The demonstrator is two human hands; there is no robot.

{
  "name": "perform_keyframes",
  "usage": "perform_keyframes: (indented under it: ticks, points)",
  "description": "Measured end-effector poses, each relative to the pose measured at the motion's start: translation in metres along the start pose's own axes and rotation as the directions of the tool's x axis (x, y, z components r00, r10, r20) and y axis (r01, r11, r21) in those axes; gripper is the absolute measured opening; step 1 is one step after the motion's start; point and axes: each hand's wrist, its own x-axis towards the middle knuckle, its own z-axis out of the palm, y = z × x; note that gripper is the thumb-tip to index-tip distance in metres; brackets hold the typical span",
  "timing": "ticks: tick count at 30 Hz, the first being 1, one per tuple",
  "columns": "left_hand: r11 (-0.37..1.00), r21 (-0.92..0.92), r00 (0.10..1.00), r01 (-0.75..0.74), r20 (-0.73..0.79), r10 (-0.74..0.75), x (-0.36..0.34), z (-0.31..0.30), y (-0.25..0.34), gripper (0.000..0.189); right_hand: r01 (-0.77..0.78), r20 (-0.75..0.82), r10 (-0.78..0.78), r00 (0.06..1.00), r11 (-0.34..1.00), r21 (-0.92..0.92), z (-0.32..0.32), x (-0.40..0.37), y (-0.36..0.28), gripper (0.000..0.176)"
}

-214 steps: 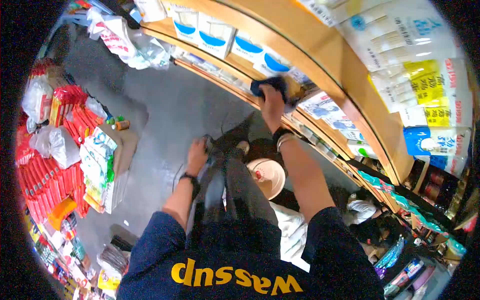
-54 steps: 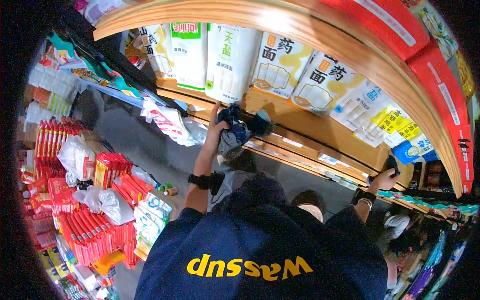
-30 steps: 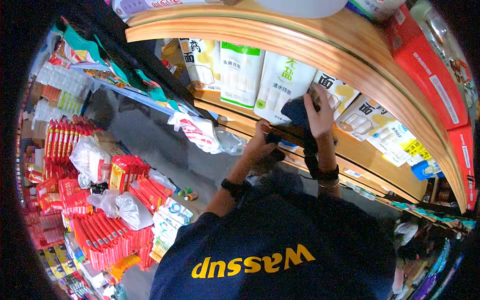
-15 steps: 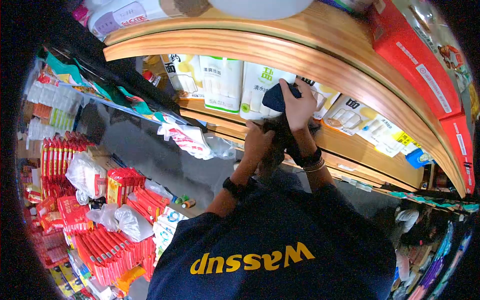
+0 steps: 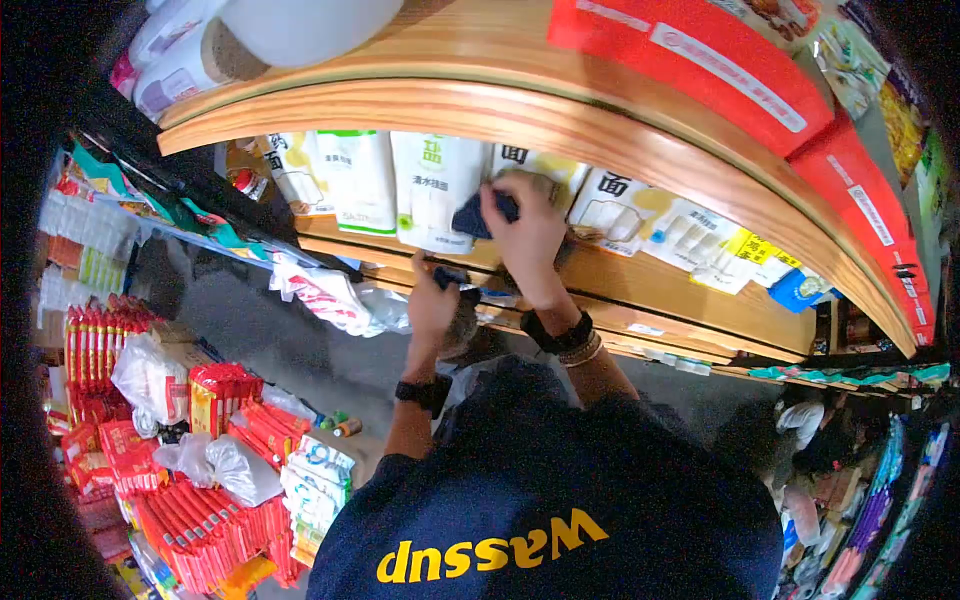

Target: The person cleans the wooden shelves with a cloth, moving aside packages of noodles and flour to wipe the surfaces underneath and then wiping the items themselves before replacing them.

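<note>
My right hand (image 5: pixel 532 232) is closed on a dark navy cloth (image 5: pixel 484 214), bunched in front of the packs on the shelf. The cloth overlaps the lower right part of a white noodle pack (image 5: pixel 432 190) with green print. Lower and to the left, my left hand (image 5: pixel 434 308) is closed beside the shelf's front edge. A small dark thing (image 5: pixel 452 276) shows at its fingers; I cannot tell what it is. More noodle packs flank the white one, including a green-topped pack (image 5: pixel 357 185) and a yellow-and-white pack (image 5: pixel 612 205).
A curved wooden shelf board (image 5: pixel 420 105) runs above my hands, with red boxes (image 5: pixel 735 75) on top. A blue packet (image 5: pixel 798 290) lies at the right end of the lower shelf. Red packages (image 5: pixel 205 510) and plastic bags (image 5: pixel 240 460) are piled at lower left.
The view has shifted, so the shelf appears farther left. My right hand has moved down the front of the white pack with the cloth; my left hand is now farther from it.
</note>
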Motion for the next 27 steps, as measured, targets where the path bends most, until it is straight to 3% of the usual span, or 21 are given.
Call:
perform_keyframes:
  ticks: [1,2,3,4,6,7,9,11,13,15,16,17,18,19,21,23,24,26,27]
  points:
    - [0.999,-0.033,0.999,-0.03,-0.015,0.03,0.002,0.003,-0.007,0.063,0.032,0.214,0.002,0.977,0.987,-0.157,-0.008,-0.007,0.005,0.014]
    - [0.981,-0.179,0.997,-0.073,-0.004,0.074,0.006,0.006,-0.015,0.064,0.093,0.354,-0.014,0.935,0.974,-0.206,-0.013,-0.02,0.018,0.014]
    - [0.974,-0.212,0.997,-0.079,0.003,0.081,0.007,0.006,-0.016,0.063,0.156,0.487,-0.016,0.873,0.956,-0.248,-0.02,-0.032,0.033,0.015]
    - [0.978,-0.193,0.997,-0.076,-0.007,0.076,0.007,0.006,-0.015,0.062,0.155,0.487,-0.008,0.874,0.953,-0.261,-0.028,-0.039,0.041,0.015]
    - [0.965,-0.236,0.994,-0.113,-0.015,0.112,0.019,0.016,-0.037,0.059,0.135,0.339,-0.111,0.934,0.99,-0.049,-0.048,-0.054,0.054,0.016]
    - [0.975,-0.222,0.998,-0.028,0.047,0.04,0.009,0.003,-0.014,0.059,0.128,0.344,-0.102,0.934,0.99,-0.055,-0.062,-0.061,0.058,0.016]
    - [0.948,-0.279,0.988,-0.152,-0.039,0.147,0.014,0.012,-0.023,0.06,0.207,0.406,-0.147,0.902,0.972,-0.109,-0.099,-0.074,0.072,0.019]
    - [0.953,-0.26,0.988,-0.154,-0.054,0.145,0.014,0.014,-0.023,0.06,0.231,0.418,-0.135,0.898,0.955,-0.186,-0.137,-0.091,0.108,0.017]
    - [0.96,-0.236,0.988,-0.15,-0.074,0.136,0.01,0.014,-0.02,0.061,0.172,0.337,-0.099,0.936,0.965,-0.196,-0.186,-0.09,0.135,0.012]
    - [0.982,-0.123,0.986,-0.144,-0.101,0.132,0.008,0.012,-0.013,0.062,0.029,0.193,0.053,0.98,0.918,-0.396,-0.231,-0.089,0.156,0.004]
    - [0.978,-0.134,0.983,-0.16,-0.113,0.145,0.006,0.012,-0.012,0.061,-0.118,0.065,0.153,0.986,0.918,-0.379,-0.251,-0.099,0.184,0.011]
    - [0.978,-0.131,0.983,-0.16,-0.109,0.146,0.008,0.014,-0.018,0.061,-0.271,-0.062,0.264,0.963,0.941,-0.203,-0.267,-0.1,0.19,0.019]
    - [0.962,-0.208,0.981,-0.177,-0.117,0.156,0.01,0.016,-0.02,0.061,-0.287,-0.191,0.27,0.944,0.956,-0.067,-0.271,-0.098,0.198,0.026]
    - [0.938,-0.286,0.978,-0.195,-0.129,0.164,0.011,0.018,-0.021,0.061,-0.285,-0.191,0.269,0.944,0.956,-0.065,-0.271,-0.099,0.203,0.026]
    - [0.96,-0.179,0.971,-0.215,-0.142,0.191,0.003,0.01,-0.009,0.061,-0.237,-0.303,0.16,0.94,0.942,-0.238,-0.264,-0.101,0.209,0.029]
    - [0.987,-0.158,0.997,-0.043,-0.067,0.033,-0.011,0.001,0.014,0.054,-0.245,-0.331,0.171,0.928,0.949,-0.196,-0.258,-0.096,0.202,0.031]
    - [0.988,-0.15,0.997,-0.047,-0.062,0.038,-0.016,-0.001,0.013,0.054,-0.253,-0.348,0.178,0.921,0.95,-0.184,-0.258,-0.097,0.201,0.031]
    - [0.894,-0.438,0.996,-0.089,-0.034,0.082,-0.034,-0.003,0.011,0.042,-0.255,-0.361,0.178,0.915,0.95,-0.178,-0.262,-0.096,0.2,0.031]
    - [0.873,-0.474,0.986,-0.119,-0.162,0.046,-0.049,-0.003,0.029,0.034,-0.239,-0.345,0.181,0.921,0.962,-0.133,-0.261,-0.094,0.198,0.031]
